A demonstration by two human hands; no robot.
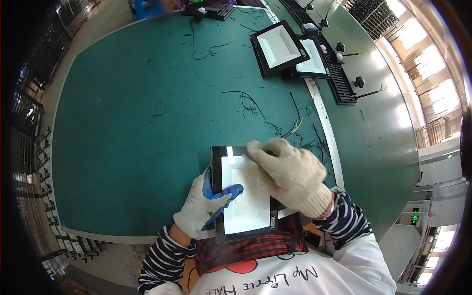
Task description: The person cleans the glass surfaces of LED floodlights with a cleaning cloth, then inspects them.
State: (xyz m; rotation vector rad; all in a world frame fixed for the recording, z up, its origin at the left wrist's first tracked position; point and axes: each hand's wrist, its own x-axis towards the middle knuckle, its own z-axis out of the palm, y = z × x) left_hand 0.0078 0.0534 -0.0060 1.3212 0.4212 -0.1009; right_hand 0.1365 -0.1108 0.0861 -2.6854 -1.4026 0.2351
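Observation:
An LED floodlight [241, 196] with a black frame and white front stands tilted at the table's near edge, glass facing me. My left hand [204, 201], in a white glove with blue coating, grips its left side, the thumb lying across the glass. In a cream knitted glove, my right hand [290, 172] is at the upper right of the floodlight. Its fingers are curled and pressed together against the front; whatever is in them is hidden. Just beyond that hand, a black cable [287, 133] ends in bare blue and yellow wires.
Two more floodlights [279, 46] lie overlapped at the back right. Beside them is a row of black finned housings [341, 83] with short cables. Loose black cable scraps [250, 103] are scattered over the green table [123, 123]. A metal strip [324, 123] divides the tabletop.

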